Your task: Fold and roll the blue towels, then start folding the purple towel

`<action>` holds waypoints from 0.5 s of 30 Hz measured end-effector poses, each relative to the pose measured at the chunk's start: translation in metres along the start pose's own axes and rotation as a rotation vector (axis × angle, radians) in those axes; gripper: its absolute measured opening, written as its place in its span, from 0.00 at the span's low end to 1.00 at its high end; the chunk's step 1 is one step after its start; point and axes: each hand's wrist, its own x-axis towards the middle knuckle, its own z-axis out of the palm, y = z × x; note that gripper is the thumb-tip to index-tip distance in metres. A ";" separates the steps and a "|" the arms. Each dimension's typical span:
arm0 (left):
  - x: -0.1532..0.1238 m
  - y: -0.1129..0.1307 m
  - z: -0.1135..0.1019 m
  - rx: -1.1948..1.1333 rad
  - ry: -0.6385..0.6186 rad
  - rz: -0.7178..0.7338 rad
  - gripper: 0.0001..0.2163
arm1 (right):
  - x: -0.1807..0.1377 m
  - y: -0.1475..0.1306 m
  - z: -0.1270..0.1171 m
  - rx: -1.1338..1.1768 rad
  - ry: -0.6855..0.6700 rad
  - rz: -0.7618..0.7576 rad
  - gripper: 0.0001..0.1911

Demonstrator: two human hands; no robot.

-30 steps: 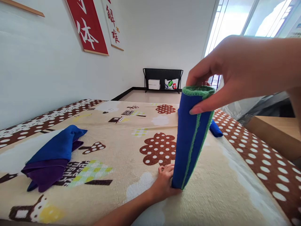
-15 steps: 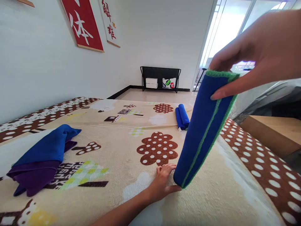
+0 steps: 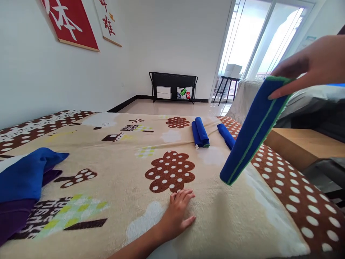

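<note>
A rolled blue towel (image 3: 249, 138) with green stitched edges hangs tilted above the bed, its upper end pinched between the thumb and fingers of my right hand (image 3: 309, 68). The lower end is off the blanket. My left hand (image 3: 179, 212) rests on the cream patterned blanket (image 3: 205, 230), fingers apart and holding nothing, just below a brown dotted flower print. Farther back lie blue towel rolls (image 3: 199, 131) side by side, and another blue roll (image 3: 225, 135) to their right, partly hidden by the held one. Unrolled blue and purple cloths (image 3: 29, 176) lie heaped at the left.
Brown dotted borders run along both blanket sides. A wooden box-like surface (image 3: 309, 142) stands right of the bed, near grey covered furniture (image 3: 250, 93). A black rack (image 3: 172, 81) stands at the far wall, a stool (image 3: 228, 84) by the glass door.
My right hand has lifted the rolled towel away to the right, clear of my left hand, which has let go of its lower end. The view has turned right, revealing another blue roll.
</note>
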 end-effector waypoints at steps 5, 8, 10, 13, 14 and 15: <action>0.000 -0.003 0.002 0.024 -0.010 0.012 0.26 | 0.015 0.019 0.021 -0.050 -0.041 0.077 0.40; 0.001 -0.004 0.001 0.018 -0.016 0.020 0.25 | 0.028 0.030 0.042 -0.030 -0.099 0.032 0.41; 0.002 -0.004 0.000 0.011 -0.023 0.019 0.25 | 0.039 0.042 0.058 -0.015 -0.135 -0.059 0.49; 0.003 -0.008 0.000 0.016 -0.028 0.013 0.25 | 0.057 0.068 0.079 -0.001 -0.150 -0.174 0.51; 0.003 -0.010 0.001 0.023 -0.027 0.016 0.26 | 0.065 0.078 0.084 0.004 -0.156 -0.179 0.50; 0.004 -0.013 0.003 0.033 -0.026 0.022 0.26 | 0.073 0.087 0.089 0.007 -0.165 -0.169 0.49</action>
